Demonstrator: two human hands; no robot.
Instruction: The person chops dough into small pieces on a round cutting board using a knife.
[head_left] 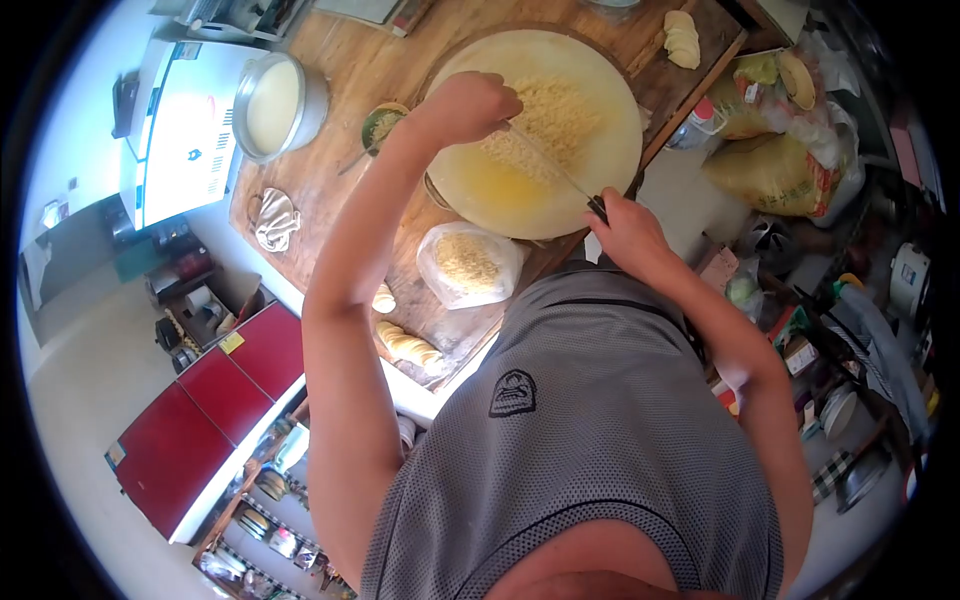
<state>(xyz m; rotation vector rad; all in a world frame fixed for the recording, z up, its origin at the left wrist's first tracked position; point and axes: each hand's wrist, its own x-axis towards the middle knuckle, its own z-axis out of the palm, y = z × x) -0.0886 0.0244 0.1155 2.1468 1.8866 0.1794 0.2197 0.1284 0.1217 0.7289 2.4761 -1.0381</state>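
My right hand (632, 238) is wrapped round the dark handle of a long, thin-bladed knife (552, 162). At the blade's far end my left hand (468, 108) is closed, its fingers curled over the tip. The blade lies slantwise across a large round board (612, 125), over a heap of finely chopped pale-yellow bits (560, 110). Nearer my body, a yellow wet-looking patch (492, 188) shows on the board. Beside the board sits a clear plastic bag (508, 272) holding similar yellow bits (466, 262).
On the wooden table (350, 70) stand a metal pot (314, 105) of pale contents, a small green bowl (378, 128) and a crumpled cloth (277, 220). Sliced pale rolls lie at the near edge (408, 345) and far right (682, 40). Sacks (765, 175) stand at right.
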